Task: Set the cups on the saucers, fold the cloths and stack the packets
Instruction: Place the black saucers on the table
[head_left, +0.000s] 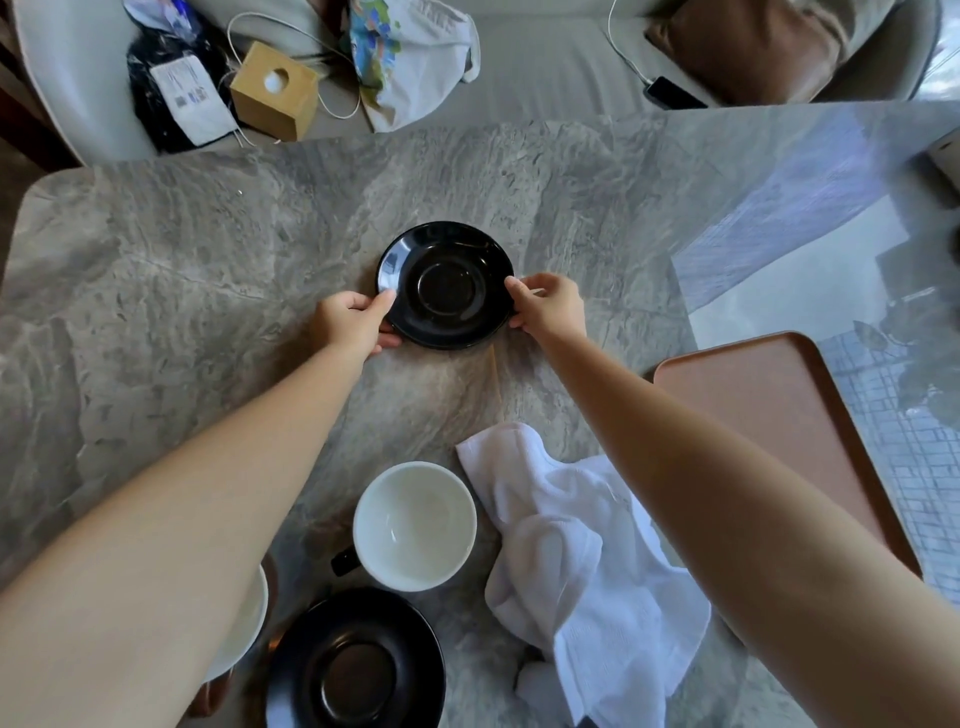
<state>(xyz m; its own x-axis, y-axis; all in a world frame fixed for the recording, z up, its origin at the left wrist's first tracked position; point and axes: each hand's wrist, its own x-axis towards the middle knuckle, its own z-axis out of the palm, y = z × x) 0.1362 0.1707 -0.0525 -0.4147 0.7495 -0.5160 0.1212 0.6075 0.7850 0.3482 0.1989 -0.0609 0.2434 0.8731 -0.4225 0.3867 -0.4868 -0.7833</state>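
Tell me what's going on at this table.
A person grips a black saucer by opposite rims, left hand on one side and right hand on the other, at the middle of the marble table. Nothing sits on it yet. Nearer the person, an empty white cup stands on the table beside a second saucer, also bare. A white cloth lies crumpled, unfolded, next to a brown tray.
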